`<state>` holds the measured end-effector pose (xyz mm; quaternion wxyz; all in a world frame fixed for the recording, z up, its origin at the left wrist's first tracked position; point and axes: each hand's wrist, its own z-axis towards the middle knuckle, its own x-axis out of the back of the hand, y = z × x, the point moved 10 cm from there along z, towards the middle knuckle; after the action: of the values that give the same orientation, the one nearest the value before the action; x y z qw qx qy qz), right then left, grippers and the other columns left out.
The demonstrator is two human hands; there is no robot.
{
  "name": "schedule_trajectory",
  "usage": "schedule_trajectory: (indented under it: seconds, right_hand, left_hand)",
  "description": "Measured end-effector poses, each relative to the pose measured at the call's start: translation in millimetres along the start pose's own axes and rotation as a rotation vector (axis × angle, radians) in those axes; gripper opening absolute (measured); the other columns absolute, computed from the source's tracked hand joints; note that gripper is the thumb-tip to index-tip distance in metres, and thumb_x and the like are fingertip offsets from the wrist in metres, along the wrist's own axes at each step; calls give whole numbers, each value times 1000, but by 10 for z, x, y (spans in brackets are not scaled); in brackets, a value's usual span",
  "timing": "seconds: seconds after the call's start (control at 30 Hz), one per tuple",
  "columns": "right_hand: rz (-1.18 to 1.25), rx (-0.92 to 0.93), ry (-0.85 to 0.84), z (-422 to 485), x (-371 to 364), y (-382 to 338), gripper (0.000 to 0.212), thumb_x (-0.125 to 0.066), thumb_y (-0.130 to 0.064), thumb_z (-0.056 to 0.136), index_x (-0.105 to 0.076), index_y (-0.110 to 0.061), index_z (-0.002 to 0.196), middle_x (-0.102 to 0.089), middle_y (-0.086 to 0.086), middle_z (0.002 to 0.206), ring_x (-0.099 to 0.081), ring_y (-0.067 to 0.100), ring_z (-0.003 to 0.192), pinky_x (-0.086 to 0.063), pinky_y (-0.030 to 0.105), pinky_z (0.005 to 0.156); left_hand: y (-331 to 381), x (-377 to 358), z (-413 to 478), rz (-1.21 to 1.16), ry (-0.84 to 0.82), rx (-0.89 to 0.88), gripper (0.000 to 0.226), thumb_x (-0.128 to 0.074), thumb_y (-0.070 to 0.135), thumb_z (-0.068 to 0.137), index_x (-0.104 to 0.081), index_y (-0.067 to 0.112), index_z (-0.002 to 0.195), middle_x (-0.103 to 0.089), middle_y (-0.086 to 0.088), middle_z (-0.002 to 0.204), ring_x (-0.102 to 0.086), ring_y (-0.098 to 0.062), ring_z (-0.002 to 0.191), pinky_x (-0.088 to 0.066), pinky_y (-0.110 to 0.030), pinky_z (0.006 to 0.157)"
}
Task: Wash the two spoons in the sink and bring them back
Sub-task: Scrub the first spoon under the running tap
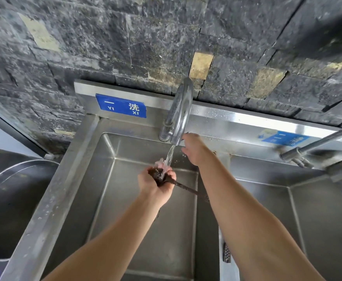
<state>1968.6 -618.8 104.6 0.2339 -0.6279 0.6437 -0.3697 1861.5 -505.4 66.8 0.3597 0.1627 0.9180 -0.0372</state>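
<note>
Our left hand (153,185) grips the spoons (158,175) under the tap (181,110) to rinse them; right hand (193,148), at one o'clock, grip unclear.

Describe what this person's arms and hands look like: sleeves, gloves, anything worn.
Both are bare. The left forearm and right forearm show no sleeve up to the picture's bottom edge. No gloves on the left hand or right hand, and no watch or bracelet at either wrist. Whether any rings are worn cannot be told.

Left hand (155,184) gripping — right hand (193,152) (extended).
</note>
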Motion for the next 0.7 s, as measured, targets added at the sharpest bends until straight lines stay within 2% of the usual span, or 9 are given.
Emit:
schedule_trajectory:
  seconds: [0.07,0.13,0.23,0.33,0.43,0.47,0.53,0.63,0.7]
  right_hand:
    - [-113,4,38,32,-31,-21,30,-45,-15,97,-61,-3,120,-60,18,131,-57,30,120,-51,35,93]
    - [-211,44,53,6,-108,-71,35,-35,-16,97,-61,-8,119,-66,8,94,-63,18,90,-52,33,74]
    - [-279,94,37,-22,-226,-112,42,-33,-20,96,-52,-5,130,-58,5,108,-54,21,103,-46,39,86]
    - [-270,105,-17,-124,-257,-101,33,-42,-32,93,-51,-19,122,-47,-8,84,-47,12,79,-42,26,64]
    - [-202,34,-84,-281,-237,147,32,-48,-31,95,-61,-11,116,-66,13,113,-65,25,99,-57,41,86]
    - [-129,3,-155,-406,-277,284,27,-52,-31,95,-66,-11,108,-69,16,116,-70,23,95,-59,38,81]
    - [5,-75,-291,-741,-356,558,31,-57,-40,94,-72,-13,92,-75,8,92,-71,14,68,-57,29,62]
    - [21,-106,-418,-1140,-356,839,54,-43,-54,98,-68,-7,105,-73,17,76,-71,29,65,-59,35,59]
    - [-47,-30,-445,-1317,-305,881,65,-35,-58,99,-66,0,100,-69,19,73,-64,29,56,-55,33,54]
  left_hand:
    - [-34,2,-22,5,12,18,20,-36,8,71,-55,6,77,-48,-7,66,-44,-18,54,-35,-24,57]
    - [-56,6,-44,3,2,22,21,-36,9,72,-57,4,72,-50,-9,62,-48,-19,52,-36,-24,56]
    - [-55,4,-97,4,-19,10,14,-38,8,70,-51,5,66,-51,-11,61,-49,-20,48,-37,-24,52]
    - [-3,15,-154,11,-36,9,10,-40,8,71,-50,6,72,-51,-11,62,-49,-20,48,-37,-24,50]
    - [49,-24,-185,52,-96,31,14,-41,12,81,-52,9,72,-54,-8,63,-49,-17,47,-38,-25,51]
    - [55,-50,-201,77,-117,48,17,-41,14,84,-52,10,72,-54,-6,66,-47,-17,49,-38,-25,51]
    - [48,-115,-236,138,-164,92,22,-43,19,90,-52,11,71,-52,-5,71,-45,-16,53,-39,-25,51]
    - [-3,-187,-332,220,-208,144,29,-52,29,92,-56,8,71,-54,-6,68,-46,-16,56,-39,-25,56]
    - [-5,-231,-387,279,-249,113,23,-55,20,92,-56,6,74,-53,-9,68,-44,-16,58,-37,-25,59]
